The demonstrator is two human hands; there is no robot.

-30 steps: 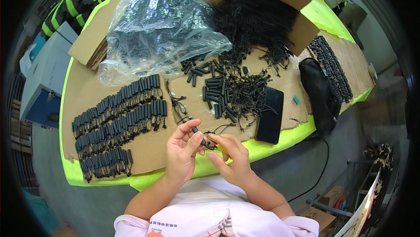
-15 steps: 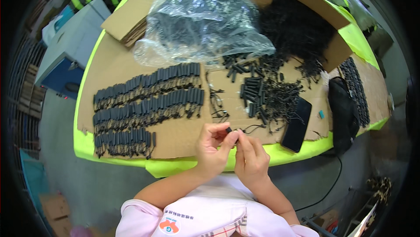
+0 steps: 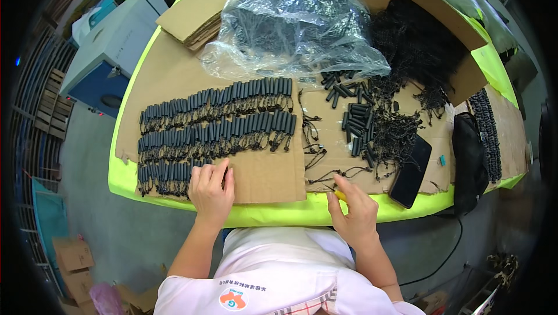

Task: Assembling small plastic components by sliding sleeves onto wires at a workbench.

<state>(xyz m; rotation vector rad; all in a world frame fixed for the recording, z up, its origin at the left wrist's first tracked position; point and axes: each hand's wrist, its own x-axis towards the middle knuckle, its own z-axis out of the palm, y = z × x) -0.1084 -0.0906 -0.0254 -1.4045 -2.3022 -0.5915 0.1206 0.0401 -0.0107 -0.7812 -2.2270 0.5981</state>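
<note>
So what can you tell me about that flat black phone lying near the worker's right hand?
The phone is a slim black slab with rounded corners and a glossy dark face, the screen unlit. It lies flat and slanted on the brown cardboard that covers the table, near the table's front edge, its lower end close to the yellow-green table cover. Loose black cords and small tubes are scattered just to its left, some at its upper edge. A black bag sits to its right. The right hand is near but apart from it.
</note>
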